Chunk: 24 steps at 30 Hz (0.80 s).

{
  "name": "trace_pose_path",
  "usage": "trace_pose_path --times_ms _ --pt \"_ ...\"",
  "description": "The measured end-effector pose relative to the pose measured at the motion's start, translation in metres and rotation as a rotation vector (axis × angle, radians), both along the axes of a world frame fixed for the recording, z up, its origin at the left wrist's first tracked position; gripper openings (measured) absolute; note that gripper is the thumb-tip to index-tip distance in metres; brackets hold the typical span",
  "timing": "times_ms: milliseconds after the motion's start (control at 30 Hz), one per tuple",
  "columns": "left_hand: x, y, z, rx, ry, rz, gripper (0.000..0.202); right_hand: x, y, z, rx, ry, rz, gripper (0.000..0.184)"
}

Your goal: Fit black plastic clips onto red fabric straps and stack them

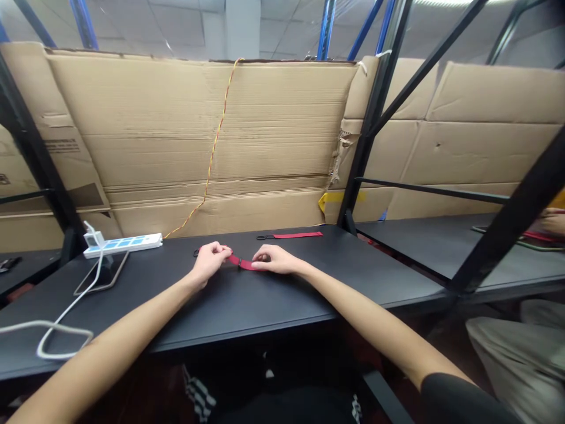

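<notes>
A red strap (246, 265) with a small black slider on it spans the gap between my two hands, just above the black tabletop. My left hand (209, 263) pinches one end, and a black ring-like piece shows beside its knuckles. At the other end, my right hand (274, 259) grips the strap between thumb and fingers. Behind my right hand lies a second red strap (298, 235), flat on the table, with a black buckle (265, 237) at its left end.
At left stand a white power strip (128, 244) and a phone (102, 272), with a white cable (66, 321) trailing forward. Cardboard (265, 129) walls the back. A black metal frame (366, 129) rises at right; beyond it a person's hand (554, 221) shows at another table.
</notes>
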<state>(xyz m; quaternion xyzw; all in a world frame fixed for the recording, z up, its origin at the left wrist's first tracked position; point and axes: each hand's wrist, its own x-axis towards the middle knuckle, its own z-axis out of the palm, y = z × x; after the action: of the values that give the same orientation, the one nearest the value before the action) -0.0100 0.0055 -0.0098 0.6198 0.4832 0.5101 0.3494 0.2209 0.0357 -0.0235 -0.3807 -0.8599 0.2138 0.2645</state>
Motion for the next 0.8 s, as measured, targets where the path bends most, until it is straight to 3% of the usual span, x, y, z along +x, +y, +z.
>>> trace_pose_path --times_ms 133,333,433,667,800 --pt "-0.002 0.002 0.003 -0.04 -0.102 0.064 0.035 0.012 0.01 -0.003 -0.032 -0.055 0.03 0.04" --pt "0.002 -0.002 0.002 0.023 -0.024 -0.018 0.035 0.013 0.015 -0.003 -0.098 -0.048 0.012 0.04" --pt "0.004 -0.005 0.003 0.07 0.054 -0.063 0.034 0.012 0.013 -0.002 -0.055 -0.047 -0.015 0.037" --pt "0.006 -0.008 0.0 0.093 0.195 -0.174 0.035 -0.006 0.0 -0.002 0.051 0.171 0.073 0.039" --pt "0.008 -0.007 -0.005 0.11 0.281 -0.165 0.031 -0.018 -0.011 -0.001 0.077 0.239 0.105 0.035"
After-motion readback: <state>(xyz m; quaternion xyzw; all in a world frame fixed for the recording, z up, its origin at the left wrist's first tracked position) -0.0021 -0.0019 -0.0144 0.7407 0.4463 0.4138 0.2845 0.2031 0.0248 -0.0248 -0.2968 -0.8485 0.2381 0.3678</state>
